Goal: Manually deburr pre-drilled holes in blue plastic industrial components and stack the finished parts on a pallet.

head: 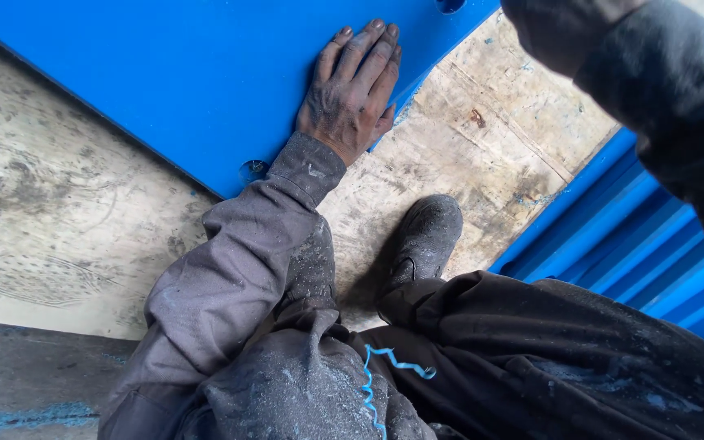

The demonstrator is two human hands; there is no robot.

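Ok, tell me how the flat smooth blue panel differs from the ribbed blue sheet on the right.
The flat smooth blue panel is plain-faced with round holes near its edge; the ribbed blue sheet is corrugated, with no holes visible. The left hand lies flat on the panel; nothing touches the sheet. The panel rests over the worn wooden floor. Both are bright blue.

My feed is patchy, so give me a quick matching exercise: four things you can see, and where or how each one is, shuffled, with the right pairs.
Things:
1. left hand
2. black shoe
3. blue panel
4. ribbed blue sheet

Places or states:
A. along the right edge, beside the worn board
B. flat, palm down, on the blue panel
C. standing on the worn board
D. lying across the top, with round holes near its edge

Pairs: 1-B, 2-C, 3-D, 4-A
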